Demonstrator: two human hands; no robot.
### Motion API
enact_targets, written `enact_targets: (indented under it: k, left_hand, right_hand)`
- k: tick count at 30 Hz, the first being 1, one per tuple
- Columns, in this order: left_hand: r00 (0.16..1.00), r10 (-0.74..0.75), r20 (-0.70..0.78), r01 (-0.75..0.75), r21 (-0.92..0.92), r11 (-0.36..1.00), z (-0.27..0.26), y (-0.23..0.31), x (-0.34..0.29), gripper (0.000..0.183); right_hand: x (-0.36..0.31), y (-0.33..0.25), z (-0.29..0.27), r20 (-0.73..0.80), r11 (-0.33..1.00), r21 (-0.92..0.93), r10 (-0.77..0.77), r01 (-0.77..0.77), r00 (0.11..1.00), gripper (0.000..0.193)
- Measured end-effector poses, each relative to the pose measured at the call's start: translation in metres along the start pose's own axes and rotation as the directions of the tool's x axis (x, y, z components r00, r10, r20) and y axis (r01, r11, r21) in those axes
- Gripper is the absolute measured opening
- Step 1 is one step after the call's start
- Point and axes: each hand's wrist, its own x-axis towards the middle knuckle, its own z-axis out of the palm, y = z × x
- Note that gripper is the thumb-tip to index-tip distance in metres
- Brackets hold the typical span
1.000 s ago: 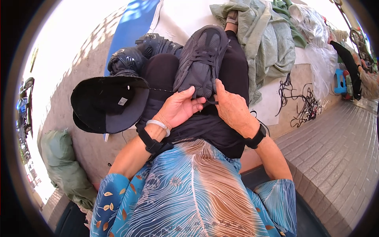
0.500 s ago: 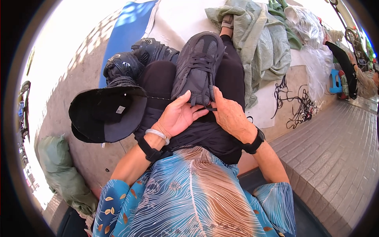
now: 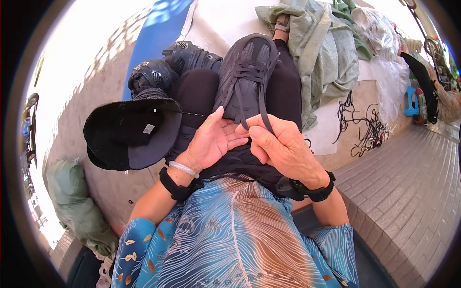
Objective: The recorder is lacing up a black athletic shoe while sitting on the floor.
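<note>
Far to the left of the left hand, a bulging green sack stands by the ground; nearer that hand, up and to its left, an upturned black cap shows its inside; beyond the cap, farther ahead of the left hand, dark bundled shoes sit just beside the knee of the dark trousers; the left hand, wearing a pale bracelet and a black strap, lies loosely open, palm up, with its thumb at the near edge of the black shoe; whether that thumb presses on it, I cannot tell; the shoe lies between the knees, directly ahead of both hands, toe pointing away; its black lace comes down toward the right hand, which pinches it between thumb and forefinger, just beside the left fingertips; ahead and right of the right hand hangs a crumpled pale-green sheet; farther right of it lie tangled black cords, a clear plastic bag and a small blue stool.
</note>
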Motion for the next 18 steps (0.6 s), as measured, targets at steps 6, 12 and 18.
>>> enact_targets:
  k: [6,12,18]
  left_hand:
    - [0.951,0.247,-0.186,-0.160,0.385,0.909,-0.008,0.024,-0.038,0.034]
    - [0.973,0.213,-0.091,-0.067,0.768,0.637,0.046,0.059,-0.047,0.039]
    - [0.979,0.201,-0.042,-0.111,0.714,0.691,0.044,0.061,-0.047,0.024]
  right_hand:
    - [0.007,-0.003,0.039,0.042,0.885,-0.307,-0.355,0.350,0.934,0.014]
    - [0.015,0.006,0.086,0.316,0.615,-0.605,-0.397,0.506,0.862,0.019]
    - [0.009,0.014,0.104,0.430,0.635,-0.500,-0.408,0.589,0.805,0.016]
